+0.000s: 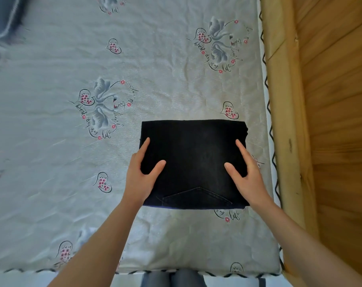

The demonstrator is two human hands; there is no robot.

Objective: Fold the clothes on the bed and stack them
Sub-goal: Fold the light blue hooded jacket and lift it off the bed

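A pair of dark jeans point(193, 162), already folded into a compact rectangle with a back pocket seam showing at its near edge, lies on the bed point(72, 183) towards the right side, nearer the foot edge than the middle. The left hand point(139, 179) clasps the rectangle's left edge, thumb laid on top and fingers running along and under the side. The right hand point(249, 179) mirrors it on the right edge. Both grips close on the fabric; whether the bundle is lifted off the sheet I cannot tell.

Denim folded this thick should be fairly heavy and hold its shape, yet the layers can slide apart or sag in the middle. Holding it at both side edges, fingers beneath and thumbs on top, suits it. A blurred blue-grey item point(4, 15) sits at the far left corner.
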